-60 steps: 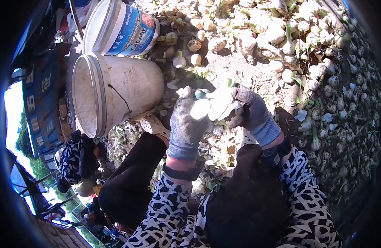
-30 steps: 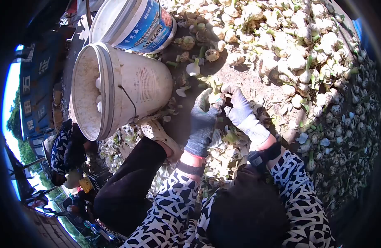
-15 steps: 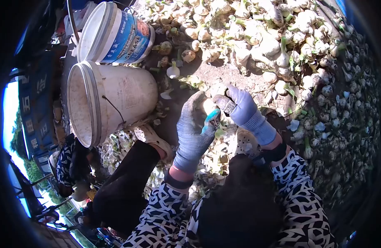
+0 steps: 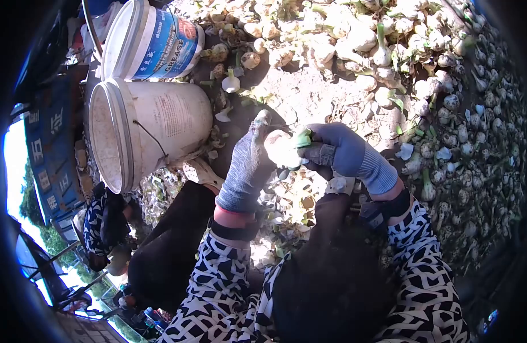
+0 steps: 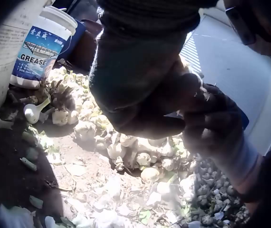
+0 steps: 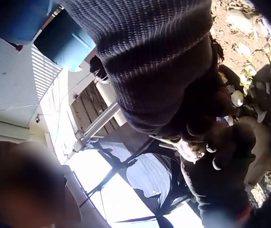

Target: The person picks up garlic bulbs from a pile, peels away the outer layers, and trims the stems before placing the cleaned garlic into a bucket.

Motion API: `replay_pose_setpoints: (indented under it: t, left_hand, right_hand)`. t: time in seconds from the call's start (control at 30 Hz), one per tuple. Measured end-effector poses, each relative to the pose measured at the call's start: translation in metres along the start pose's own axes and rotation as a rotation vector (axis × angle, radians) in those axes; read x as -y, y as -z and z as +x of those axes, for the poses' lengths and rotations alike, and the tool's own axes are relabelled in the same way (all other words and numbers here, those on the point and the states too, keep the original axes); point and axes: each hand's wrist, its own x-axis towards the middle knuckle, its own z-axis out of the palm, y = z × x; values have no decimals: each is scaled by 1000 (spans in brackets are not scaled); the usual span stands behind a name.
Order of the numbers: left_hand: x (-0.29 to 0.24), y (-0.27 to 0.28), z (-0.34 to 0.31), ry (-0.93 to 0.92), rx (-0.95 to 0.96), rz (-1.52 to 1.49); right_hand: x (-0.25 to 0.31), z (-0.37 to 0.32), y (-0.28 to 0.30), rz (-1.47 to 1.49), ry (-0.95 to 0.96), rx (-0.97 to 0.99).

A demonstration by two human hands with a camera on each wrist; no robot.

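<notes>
Both hands wear grey knit gloves and meet over the ground in front of the body. My left hand [image 4: 247,167] holds a pale garlic bulb [image 4: 279,148] from its left side, with the thumb up along it. From the right, my right hand [image 4: 344,150] pinches the bulb's green stem end [image 4: 301,137] with curled fingers. Dark, shadowed gloves hide most of the bulb in the left wrist view. In the right wrist view, a bit of pale husk [image 6: 188,151] shows between the two gloves.
A white bucket [image 4: 174,120] lies at the left, beside a blue-labelled grease bucket [image 4: 169,46]. Heaped garlic bulbs [image 4: 360,40] cover the ground ahead, with more bulbs [image 4: 463,188] at the right. Peelings [image 4: 297,211] litter the ground between the shoes. Another person [image 4: 106,223] is at far left.
A peeled white bulb left the left hand, and white bulbs showed inside the bucket. Both hands took hold of another bulb, which now has its green stem end toward the right hand.
</notes>
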Motion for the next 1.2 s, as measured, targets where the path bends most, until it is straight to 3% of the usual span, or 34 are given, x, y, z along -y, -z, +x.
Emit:
replay_pose_setpoints:
  t: [0.03,0.1,0.17,0.2,0.23,0.3,0.33,0.37,0.4,0.43,0.5,0.53,0.57,0.63,0.67,0.7,0.77,0.83,0.87,0.9,0.97,1.0,1.03,1.1,1.17,1.2]
  left_hand:
    - [-20,11,3,-8,54,-48]
    - [-22,18,14,-185,115,-89]
    - [-23,13,27,603,32,-818]
    - [-24,4,18,346,-172,-1019]
    - [-13,1,17,311,-322,-886]
    - [-33,5,1,111,-250,-777]
    - [-30,-11,-13,73,-279,-320]
    - [-52,-3,-19,-34,-142,-33]
    - [-42,-7,-21,-94,-196,-155]
    - [-36,-8,-19,-157,-251,-276]
    - [-33,-3,-17,265,-149,-1073]
    - [-42,0,-9,298,-208,-1186]
    - [-40,2,-3,272,-209,-1037]
    - [-41,18,0,-289,-193,194]
    - [-35,14,-4,47,-237,-160]
    - [-30,20,-5,48,-108,-716]
    - [-36,21,-3,62,-44,-1717]
    - [-36,26,2,21,-25,-1734]
    - [-35,28,5,78,-54,-1749]
    - [-35,26,8,136,-83,-1767]
    - [-41,22,7,46,-121,-1114]
    - [-47,23,5,77,-89,-993]
    - [-55,25,4,105,-59,-872]
    - [-63,34,4,-195,-83,-167]
    - [-63,28,0,-139,-118,-155]
    - [-61,28,-2,-144,-112,-157]
  right_hand:
    - [15,-3,-2,48,-143,136]
    - [10,-5,-21,250,-221,129]
    - [-7,1,-24,265,-111,112]
    - [-21,5,-18,431,-130,104]
    - [-28,7,-13,598,-146,96]
    - [-21,7,-13,750,-111,155]
    - [-27,14,-20,509,-30,79]
    - [-33,17,-25,267,46,5]
    - [-38,16,-30,573,30,80]
    - [-35,16,-30,575,34,85]
    - [-28,12,-24,839,-128,269]
    - [-30,13,-21,970,-87,333]
    - [-29,9,-17,971,-88,327]
    - [-20,-6,-17,941,-77,97]
    - [-26,-13,-10,979,-66,94]
    - [-35,-21,-1,1076,-17,140]
    - [-31,-39,13,1058,57,216]
    - [-19,-62,4,799,4,-118]
    - [-16,-63,8,525,46,39]
    - [-10,-63,16,231,-269,272]
    - [17,-42,-10,-902,-189,275]
    - [14,-37,-21,-1201,-265,95]
    - [14,-30,-19,-1225,-202,8]
    - [28,-19,-18,-872,20,-198]
    - [40,-8,-22,-623,106,-242]
    - [40,-1,-21,-712,169,-248]
